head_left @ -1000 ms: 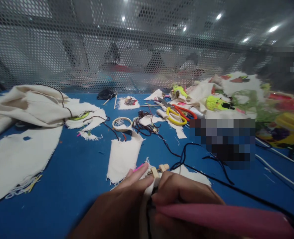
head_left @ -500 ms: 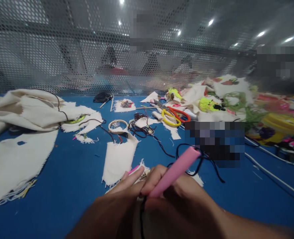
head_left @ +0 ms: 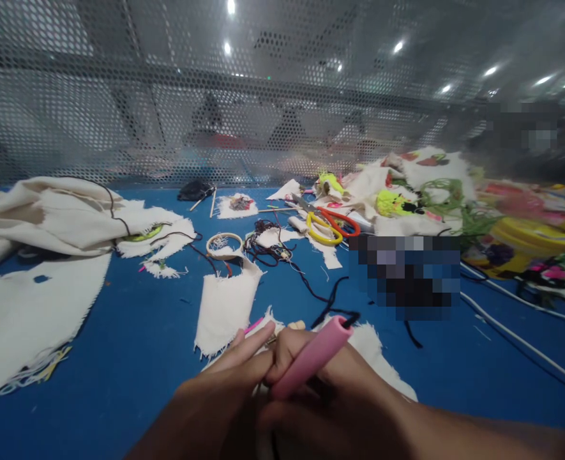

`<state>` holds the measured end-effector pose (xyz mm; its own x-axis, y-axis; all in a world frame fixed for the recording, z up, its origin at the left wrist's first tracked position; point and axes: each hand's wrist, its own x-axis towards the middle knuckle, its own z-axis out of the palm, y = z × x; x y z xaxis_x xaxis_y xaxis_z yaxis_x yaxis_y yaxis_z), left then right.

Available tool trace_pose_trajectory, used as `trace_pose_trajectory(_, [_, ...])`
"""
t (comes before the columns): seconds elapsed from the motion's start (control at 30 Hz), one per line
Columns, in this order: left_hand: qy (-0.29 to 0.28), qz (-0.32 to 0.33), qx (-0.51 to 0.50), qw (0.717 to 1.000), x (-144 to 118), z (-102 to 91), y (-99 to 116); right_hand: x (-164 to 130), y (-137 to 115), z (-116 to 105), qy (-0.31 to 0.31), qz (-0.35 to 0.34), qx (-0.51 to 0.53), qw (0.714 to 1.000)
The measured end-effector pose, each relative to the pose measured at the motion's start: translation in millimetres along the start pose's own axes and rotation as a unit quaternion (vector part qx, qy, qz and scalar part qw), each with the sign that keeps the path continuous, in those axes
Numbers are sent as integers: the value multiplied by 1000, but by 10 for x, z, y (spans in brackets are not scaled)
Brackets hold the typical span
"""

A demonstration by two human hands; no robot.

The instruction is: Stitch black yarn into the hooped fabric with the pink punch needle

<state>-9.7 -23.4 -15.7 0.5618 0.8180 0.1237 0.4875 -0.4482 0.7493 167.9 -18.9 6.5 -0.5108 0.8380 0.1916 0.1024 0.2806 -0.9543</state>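
Observation:
My right hand [head_left: 339, 396] grips a pink tube-shaped tool [head_left: 311, 356] that points up and away, with black yarn [head_left: 332, 303] running from its far end. My left hand [head_left: 215, 399] pinches the rim of a small wooden hoop with cream cloth [head_left: 375, 354] stretched in it, close to my body. The hoop's wooden screw block [head_left: 295, 325] peeks out just beyond my fingers. Most of the hoop is hidden by both hands.
On the blue table lie cream cloth pieces [head_left: 33, 313], [head_left: 225, 303], a small empty hoop [head_left: 225, 245], yellow and red scissors [head_left: 332, 225], tangled threads [head_left: 267, 239] and colourful yarn heaps [head_left: 421, 191]. White cords [head_left: 516, 335] cross at right. A perforated metal screen [head_left: 167, 108] closes the back.
My right hand swung the pink tool from lying across the bottom right to pointing up and away, then drew it slightly nearer. The black yarn followed. My left hand kept its hold.

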Motion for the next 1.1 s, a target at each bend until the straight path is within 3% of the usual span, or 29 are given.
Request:
trace_pose_trajectory(0.17, [19, -11, -2, 1000, 18, 130, -176, -24, 41, 1, 3, 14, -48, 999])
trace_pose_trajectory(0.3, [31, -25, -30, 999, -35, 38, -159, -39, 94, -20, 24, 16, -84, 996])
trace_pose_trajectory(0.53, [-16, 65, -71, 995, 3, -79, -169, -26, 45, -139, -18, 33, -23, 999])
trace_pose_trajectory(0.8, [11, 75, 48, 996, 199, 9, 42, -18, 16, -253, 143, 29, 27, 989])
trace_pose_trajectory(0.9, [2, 69, 82, 994, 276, 72, 93, 34, 45, -289, 177, 42, 74, 980])
trace_pose_trajectory(1.1, [6, 83, 92, 992, 320, 114, 174, 78, 61, -339, 117, 29, 162, 979])
